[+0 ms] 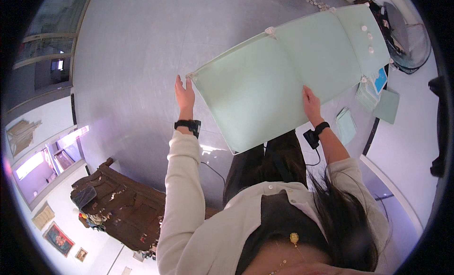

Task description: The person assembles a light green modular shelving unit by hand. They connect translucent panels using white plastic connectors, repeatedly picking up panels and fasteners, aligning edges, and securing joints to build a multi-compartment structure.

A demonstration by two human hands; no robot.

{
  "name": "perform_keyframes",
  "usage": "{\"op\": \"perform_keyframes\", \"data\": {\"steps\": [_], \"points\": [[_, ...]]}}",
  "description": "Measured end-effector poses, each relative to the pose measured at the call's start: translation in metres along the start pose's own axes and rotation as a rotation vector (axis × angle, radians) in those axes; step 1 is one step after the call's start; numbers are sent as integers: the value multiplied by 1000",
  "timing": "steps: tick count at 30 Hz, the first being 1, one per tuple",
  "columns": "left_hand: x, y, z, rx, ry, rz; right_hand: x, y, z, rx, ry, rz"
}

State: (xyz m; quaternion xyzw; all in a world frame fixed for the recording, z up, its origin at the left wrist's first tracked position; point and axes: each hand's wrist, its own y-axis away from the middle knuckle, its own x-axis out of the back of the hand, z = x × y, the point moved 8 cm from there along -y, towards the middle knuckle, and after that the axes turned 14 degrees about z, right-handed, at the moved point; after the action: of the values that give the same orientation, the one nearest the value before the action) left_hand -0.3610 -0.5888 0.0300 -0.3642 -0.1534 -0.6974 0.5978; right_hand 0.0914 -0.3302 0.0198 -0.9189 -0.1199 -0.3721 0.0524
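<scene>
A long, pale green sheet of joined panels (250,90) stretches in front of me from near left to far right, with small white corner connectors (270,31) along its edges. By its left corner, my left hand (185,96) is open, fingers stretched and thumb close to the connector there. Over the near edge of the sheet lies my right hand (311,106), fingers on the upper face; it grips that edge, and its thumb is hidden. Several small white round pieces (370,36) show on the far right panel.
Loose green panels (346,125) lie on the grey floor (127,53) at right, beside a blue card (380,80). A grey mesh bag (410,38) stands far right. Several white connectors (317,3) lie beyond the sheet. A dark brown wooden bench (125,204) is at lower left.
</scene>
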Motion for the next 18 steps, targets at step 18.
{"op": "perform_keyframes", "data": {"steps": [18], "points": [[-28, -4, 10, 106, -171, -66, -18, 11, 17, -118, 73, -123]]}}
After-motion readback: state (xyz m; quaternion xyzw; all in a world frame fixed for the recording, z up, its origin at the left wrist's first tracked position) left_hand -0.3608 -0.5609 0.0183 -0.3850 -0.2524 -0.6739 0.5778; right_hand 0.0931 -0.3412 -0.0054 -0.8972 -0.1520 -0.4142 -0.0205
